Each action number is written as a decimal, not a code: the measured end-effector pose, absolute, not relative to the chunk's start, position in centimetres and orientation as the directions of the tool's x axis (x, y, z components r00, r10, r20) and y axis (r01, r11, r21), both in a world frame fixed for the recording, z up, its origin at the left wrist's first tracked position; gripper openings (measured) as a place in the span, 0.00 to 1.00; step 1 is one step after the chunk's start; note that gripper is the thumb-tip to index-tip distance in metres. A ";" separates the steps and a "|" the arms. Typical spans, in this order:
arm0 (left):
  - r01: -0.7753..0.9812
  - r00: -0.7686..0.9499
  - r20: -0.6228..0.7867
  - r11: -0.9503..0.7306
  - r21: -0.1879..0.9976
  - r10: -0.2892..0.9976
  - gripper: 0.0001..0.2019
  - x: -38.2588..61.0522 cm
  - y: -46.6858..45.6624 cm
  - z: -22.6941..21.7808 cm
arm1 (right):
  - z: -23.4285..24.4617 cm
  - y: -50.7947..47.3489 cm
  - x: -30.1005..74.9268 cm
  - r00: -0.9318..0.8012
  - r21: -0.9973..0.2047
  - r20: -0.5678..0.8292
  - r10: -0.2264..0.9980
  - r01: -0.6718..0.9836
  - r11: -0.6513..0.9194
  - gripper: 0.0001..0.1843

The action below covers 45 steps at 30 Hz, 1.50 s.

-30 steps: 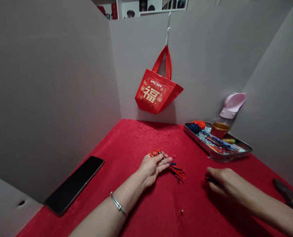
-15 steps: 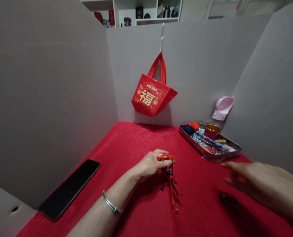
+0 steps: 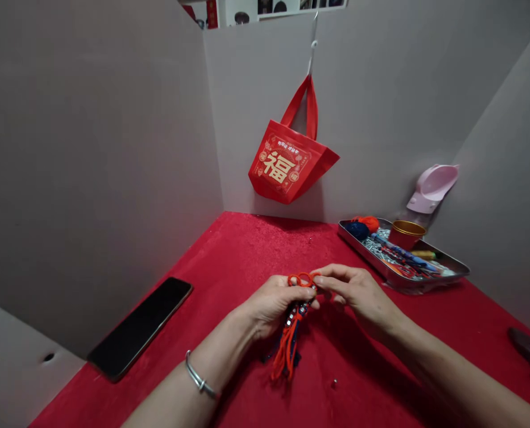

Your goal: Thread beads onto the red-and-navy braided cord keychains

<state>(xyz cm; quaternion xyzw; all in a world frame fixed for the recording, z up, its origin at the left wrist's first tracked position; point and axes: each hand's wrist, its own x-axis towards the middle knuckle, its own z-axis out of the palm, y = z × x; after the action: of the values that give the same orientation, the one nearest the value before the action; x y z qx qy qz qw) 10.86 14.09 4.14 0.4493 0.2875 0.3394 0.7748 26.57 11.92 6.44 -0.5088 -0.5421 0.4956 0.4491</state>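
Both my hands meet over the middle of the red cloth. My left hand (image 3: 271, 304), a silver bangle on its wrist, is closed round a knotted cord piece (image 3: 291, 333) of red and dark blue strands with small beads. Its red loops stick up between my fingers and its tassel ends hang down towards the cloth. My right hand (image 3: 358, 294) pinches the red loops at the top of the same cord, fingertips touching those of the left hand.
A black phone (image 3: 140, 327) lies at the left edge of the red table cloth (image 3: 247, 249). A metal tray (image 3: 456, 274) with yarn balls, a gold cup and cords stands at the right. A red bag (image 3: 289, 163) hangs on the grey partition. A small bead (image 3: 335, 383) lies near me.
My right hand has swung in from the right side and taken hold of the cord's loops. My left hand has lifted the cord so that its strands hang down.
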 end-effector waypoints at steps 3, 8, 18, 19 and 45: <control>-0.231 0.632 -0.202 0.432 0.872 0.748 0.04 11.0 14.4 3.3 | 6.0 12.3 26.4 -0.047 -0.998 -0.067 0.997 0.018 -0.066 0.10; -0.183 0.703 -0.298 0.569 0.802 0.646 0.05 11.3 14.6 2.4 | 4.5 12.9 26.8 -0.132 -0.988 -0.152 0.980 0.003 -0.152 0.10; -0.257 0.784 -0.204 0.605 0.754 0.586 0.11 11.0 14.4 2.3 | 2.9 13.1 26.8 -0.107 -0.991 0.003 0.994 0.136 0.018 0.14; -0.261 0.782 -0.211 0.616 0.743 0.586 0.12 11.0 14.5 2.2 | 2.9 13.0 26.8 -0.108 -0.993 -0.016 0.994 0.119 -0.003 0.14; -0.167 0.804 -0.210 0.551 0.818 0.556 0.14 11.7 13.7 1.1 | 2.1 13.5 26.8 -0.089 -0.989 -0.126 0.988 -0.062 -0.132 0.17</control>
<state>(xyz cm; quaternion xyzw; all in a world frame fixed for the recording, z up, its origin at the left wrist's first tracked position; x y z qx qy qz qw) 11.66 13.68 1.07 0.4237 0.2297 0.2124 0.8500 26.78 13.46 2.13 -0.4925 -0.4702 0.5687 0.4614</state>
